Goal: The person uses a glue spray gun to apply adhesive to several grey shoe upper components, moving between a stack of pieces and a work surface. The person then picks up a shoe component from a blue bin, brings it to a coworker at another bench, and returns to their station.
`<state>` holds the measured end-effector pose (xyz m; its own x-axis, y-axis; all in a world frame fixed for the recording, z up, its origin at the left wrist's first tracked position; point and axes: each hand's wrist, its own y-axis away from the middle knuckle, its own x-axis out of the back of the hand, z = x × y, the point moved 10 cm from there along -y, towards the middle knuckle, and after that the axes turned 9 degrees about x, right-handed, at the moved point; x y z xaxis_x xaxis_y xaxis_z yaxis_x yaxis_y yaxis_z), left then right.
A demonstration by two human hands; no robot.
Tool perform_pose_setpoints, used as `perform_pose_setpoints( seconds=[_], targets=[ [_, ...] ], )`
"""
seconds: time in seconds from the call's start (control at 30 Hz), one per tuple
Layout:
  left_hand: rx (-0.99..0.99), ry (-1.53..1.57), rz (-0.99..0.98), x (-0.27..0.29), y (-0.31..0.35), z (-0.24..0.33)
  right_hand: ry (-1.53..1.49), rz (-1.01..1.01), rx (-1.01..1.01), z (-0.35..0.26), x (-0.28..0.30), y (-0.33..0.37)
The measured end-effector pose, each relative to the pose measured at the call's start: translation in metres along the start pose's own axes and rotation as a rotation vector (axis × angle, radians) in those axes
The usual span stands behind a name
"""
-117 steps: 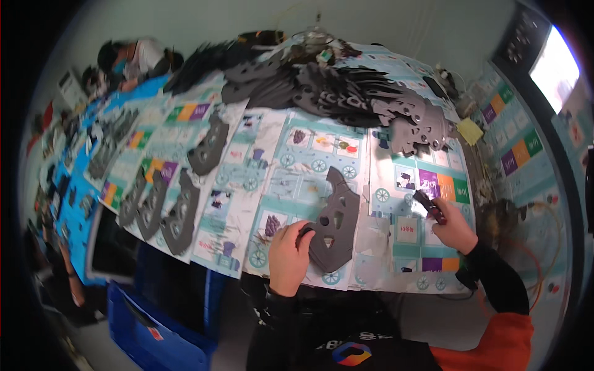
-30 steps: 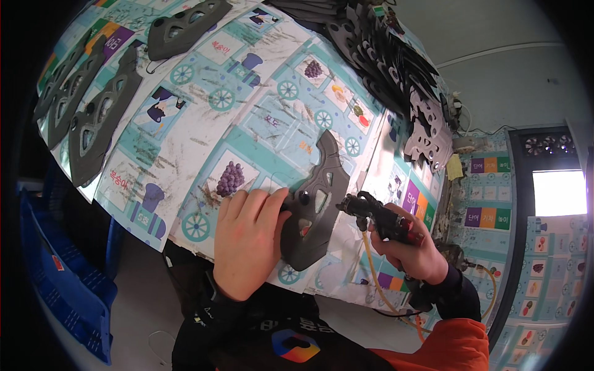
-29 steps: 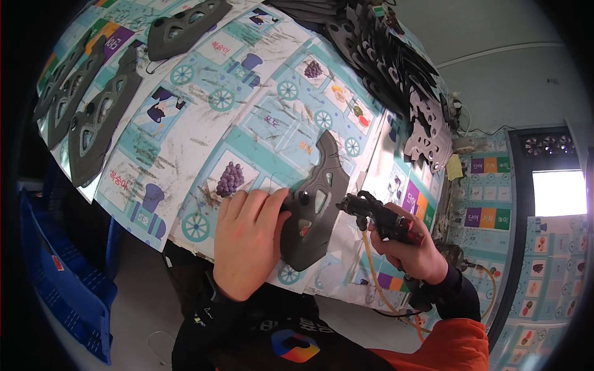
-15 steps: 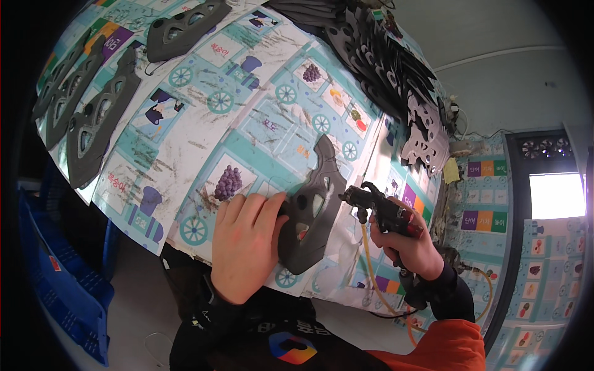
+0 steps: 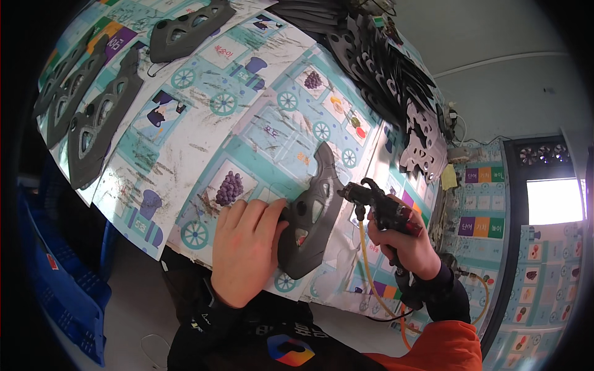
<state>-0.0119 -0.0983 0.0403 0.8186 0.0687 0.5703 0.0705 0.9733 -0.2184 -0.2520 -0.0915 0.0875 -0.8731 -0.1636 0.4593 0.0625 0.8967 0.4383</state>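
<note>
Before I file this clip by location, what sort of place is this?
Probably a workshop: the right hand holds a gun-shaped tool with a yellow hose near a dark grey cut-out part, and dark pieces lie heaped on the table.

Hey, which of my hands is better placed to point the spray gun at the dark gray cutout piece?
Probably your right hand: it grips the spray gun, whose front end faces the dark gray cutout piece. Your left hand is at the piece's left edge.
</note>
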Motion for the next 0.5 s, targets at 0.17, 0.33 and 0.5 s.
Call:
perform_pose_setpoints(
  seconds=[0.17,0.33,0.5],
  targets=[
    [0.01,0.0,-0.005,0.0,0.0,-0.001,0.017,-0.071,0.017,-0.007,-0.009,-0.003],
    [-0.001,0.006,0.005,0.0,0.0,-0.001,0.035,-0.106,0.024,-0.006,-0.011,-0.003],
    [-0.003,0.004,-0.002,-0.001,0.001,-0.001,0.073,-0.111,-0.006,-0.006,-0.013,0.003]
  ],
)
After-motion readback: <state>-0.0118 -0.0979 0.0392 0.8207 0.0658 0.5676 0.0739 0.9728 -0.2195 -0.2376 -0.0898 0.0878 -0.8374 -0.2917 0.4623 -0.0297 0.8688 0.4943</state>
